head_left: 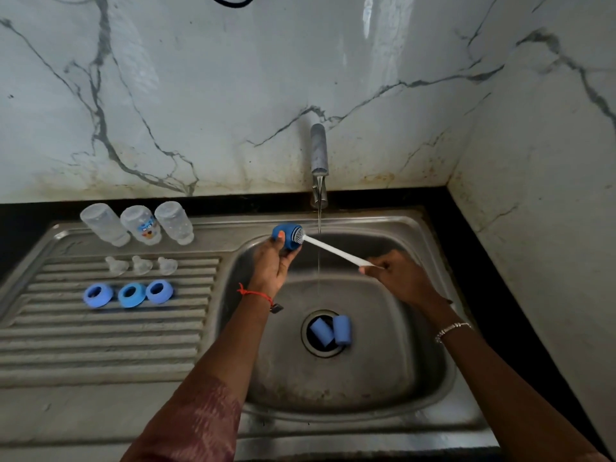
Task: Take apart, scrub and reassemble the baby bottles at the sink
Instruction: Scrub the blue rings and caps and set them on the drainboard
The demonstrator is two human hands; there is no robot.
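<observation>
Over the back left part of the sink basin [416, 361], just beside the running stream [319, 251] from the tap [319, 161], the left hand [271, 265] grips a blue cap [282, 233] with fingers and thumb curled round it, its open mouth turned toward the right. The right hand [398, 278] pinches the far end of a white-handled brush [336, 251], whose bristle head sits in the mouth of the cap; this looks like the scrubbing step, with the cap held close to the water for rinsing and above the basin so drips fall in. Two more blue caps [321, 331] [342, 329] lie on their sides in the bottom of the basin, one across the drain [320, 353] and one at its right rim, probably waiting their turn. On the drainboard [100, 338] to the left the other parts stand in rows: three clear bottles [105, 224] [141, 225] [174, 222] along its back edge, seemingly mouth down and empty, likely so they drain; in front of them three clear nipples [116, 265] [142, 264] [167, 265]; then three blue rings [98, 295] [132, 294] [160, 291] on the ribs. Nothing is reassembled yet.
</observation>
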